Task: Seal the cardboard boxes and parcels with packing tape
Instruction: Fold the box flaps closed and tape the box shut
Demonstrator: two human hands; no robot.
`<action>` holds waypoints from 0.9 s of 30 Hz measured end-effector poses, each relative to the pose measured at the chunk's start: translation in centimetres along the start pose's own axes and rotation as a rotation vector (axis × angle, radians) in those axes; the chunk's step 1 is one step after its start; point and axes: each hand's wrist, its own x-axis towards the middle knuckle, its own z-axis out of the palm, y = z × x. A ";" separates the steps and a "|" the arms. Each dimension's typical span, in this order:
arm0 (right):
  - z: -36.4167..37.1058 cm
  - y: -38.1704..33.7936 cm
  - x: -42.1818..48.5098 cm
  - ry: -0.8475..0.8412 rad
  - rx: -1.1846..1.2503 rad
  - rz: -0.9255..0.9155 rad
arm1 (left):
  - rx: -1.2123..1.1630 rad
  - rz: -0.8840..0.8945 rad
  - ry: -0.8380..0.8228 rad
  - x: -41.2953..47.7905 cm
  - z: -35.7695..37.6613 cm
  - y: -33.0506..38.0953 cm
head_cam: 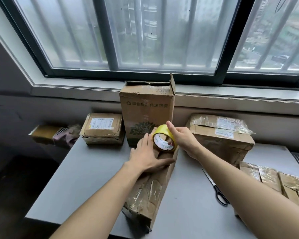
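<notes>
- At the back of the grey table, under the window, a tall box is stood upright with one top flap raised.
- Directly in front of the tall box, a long parcel is laid lengthwise, its near end wrapped in crinkled clear tape.
- The left hand is laid flat on the parcel's half nearer the tall box, fingers straight and pressed down.
- Just before the tall box, a yellow tape roll is held on edge on the parcel; it is gripped by the right hand, fingers hooked through the core, thumb raised.
- Left of the tall box, a small box is set close by.
- Right of the tall box, a large taped box is placed; scissors are laid further forward.
</notes>
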 end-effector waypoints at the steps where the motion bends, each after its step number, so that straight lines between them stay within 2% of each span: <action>1: 0.1 -0.2 0.2 0.002 0.000 -0.018 | 0.017 -0.005 0.009 0.2 0.4 -0.2; 6: 0.7 -1.3 1.0 0.073 -0.098 -0.091 | 0.107 -0.042 -0.053 0.8 0.8 0.0; 12: 1.5 -2.1 1.3 0.132 -0.272 -0.115 | 0.114 -0.003 -0.002 0.7 1.2 -0.6; 21: -0.7 -3.6 0.6 0.103 -0.508 -0.072 | 0.181 0.000 -0.043 1.3 1.2 -0.2; 27: -2.1 -2.4 -0.1 0.054 -0.294 -0.090 | 0.189 0.289 0.114 2.6 1.6 -1.1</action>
